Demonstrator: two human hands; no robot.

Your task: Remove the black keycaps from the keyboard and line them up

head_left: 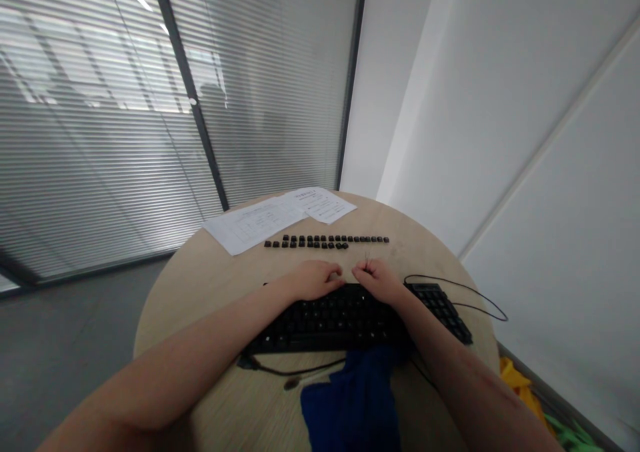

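Observation:
A black keyboard [330, 319] lies on the round wooden table, partly hidden under my forearms. At its far edge rests my left hand [316, 280], fingers curved and thumb apart, with nothing visible between them. Just to the right, my right hand [380, 280] is closed in a pinch above the keyboard's back edge. Thin wires [367, 259] stick up from its fingers; the rest of that small tool is hidden in the hand. Beyond both hands, several loose black keycaps [310, 241] stand lined up in two rows.
Printed papers [255, 222] lie at the table's far left. A blue cloth [350, 405] covers part of the near side, beside a thin brush-like item [291, 384]. Black cable [480, 295] loops at the right. Yellow cloth [520, 382] sits low by the wall [550, 172].

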